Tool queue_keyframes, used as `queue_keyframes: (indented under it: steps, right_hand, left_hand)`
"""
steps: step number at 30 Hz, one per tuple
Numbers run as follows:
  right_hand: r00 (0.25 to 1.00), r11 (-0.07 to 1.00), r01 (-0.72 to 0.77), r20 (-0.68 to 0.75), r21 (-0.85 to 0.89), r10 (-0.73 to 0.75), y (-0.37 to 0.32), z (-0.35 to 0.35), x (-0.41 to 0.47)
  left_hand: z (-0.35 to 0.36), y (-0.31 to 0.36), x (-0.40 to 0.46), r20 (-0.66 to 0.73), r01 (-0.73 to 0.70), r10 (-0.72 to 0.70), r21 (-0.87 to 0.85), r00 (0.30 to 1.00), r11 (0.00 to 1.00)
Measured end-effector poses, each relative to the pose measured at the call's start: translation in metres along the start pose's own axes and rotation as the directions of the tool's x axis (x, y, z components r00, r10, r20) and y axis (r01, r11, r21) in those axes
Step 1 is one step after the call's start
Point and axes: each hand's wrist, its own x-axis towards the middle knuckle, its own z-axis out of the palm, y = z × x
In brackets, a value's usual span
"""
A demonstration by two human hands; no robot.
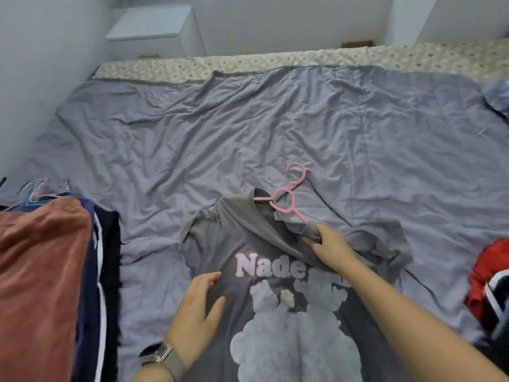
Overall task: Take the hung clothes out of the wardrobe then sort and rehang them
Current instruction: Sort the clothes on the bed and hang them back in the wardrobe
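Note:
A grey T-shirt (220, 244) with pink lettering and a pale bear print lies face up on the bed. A pink plastic hanger (289, 201) sticks out of its neck opening, hook pointing away from me. My right hand (329, 248) pinches the shirt's collar fabric right beside the hanger's arm. My left hand (199, 307) rests flat on the shirt's chest, fingers straight, a metal watch on its wrist.
A lilac-grey quilt (275, 128) covers the bed. A pile of hung clothes, rust-coloured on top (41, 271) with navy beneath, lies at the left with hanger hooks showing. Red and navy garments (490, 288) lie at the right edge. A white cabinet (151, 28) stands beyond the bed.

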Motion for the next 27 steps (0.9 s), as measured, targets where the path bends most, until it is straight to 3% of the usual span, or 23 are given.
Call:
queue_keyframes:
  steps: [3, 7, 12, 15, 21, 27]
  right_hand:
    - [0.995, 1.000, 0.000, -0.098, 0.002, 0.000, -0.019, -0.009, -0.062]
    - [0.983, 0.992, 0.112, -0.152, 0.055, -0.102, -0.031, -0.040, -0.148]
    - [0.956, 0.960, 0.276, -0.113, 0.038, -0.270, -0.053, -0.071, -0.253]
    - [0.946, 0.952, 0.305, -0.121, 0.015, -0.301, -0.072, -0.086, -0.313]
    - [0.938, 0.948, 0.316, -0.139, -0.028, -0.317, -0.099, -0.125, -0.416]
    - [0.833, 0.876, 0.479, -0.285, -0.061, -0.475, -0.153, -0.132, -0.545]
  left_hand:
    - [-0.014, 0.010, -0.016, -0.047, -0.014, 0.015, 0.028, 0.999, 1.000]
    - [-0.052, 0.041, -0.034, -0.187, -0.088, 0.094, 0.042, 0.978, 0.995]
    - [-0.096, 0.081, -0.091, -0.248, -0.080, 0.168, 0.330, 0.954, 0.940]
    - [-0.114, 0.095, -0.139, -0.219, -0.105, 0.156, 0.228, 0.963, 0.968]
    - [-0.152, 0.129, -0.247, -0.301, -0.127, 0.167, 0.149, 0.939, 0.981]
    - [-0.221, 0.141, -0.364, -0.399, -0.097, 0.095, 0.015, 0.912, 0.995]
